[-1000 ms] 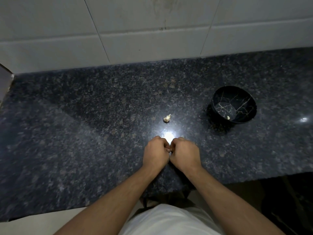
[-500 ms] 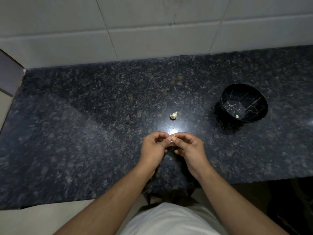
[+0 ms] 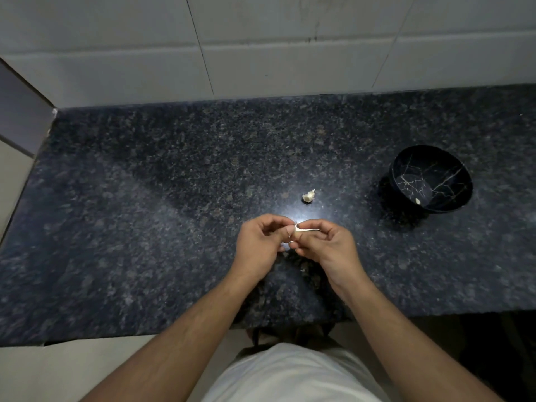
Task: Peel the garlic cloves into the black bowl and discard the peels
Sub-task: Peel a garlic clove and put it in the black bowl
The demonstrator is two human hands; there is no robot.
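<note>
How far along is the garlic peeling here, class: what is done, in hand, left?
Done: one pale peeled piece lies in the black bowl. In hand: the left hand and right hand pinch a clove, skin coming away. Left: the garlic piece on the counter, and discarding peels.

Dark speckled granite bench (image 3: pixel 145 227) with a bright glare spot near its middle, backed by a wall of big pale tiles (image 3: pixel 290 47) with thin grout lines. A grey panel (image 3: pixel 20 111) stands at the left end. A white shirt (image 3: pixel 290 375) shows at the bottom.
</note>
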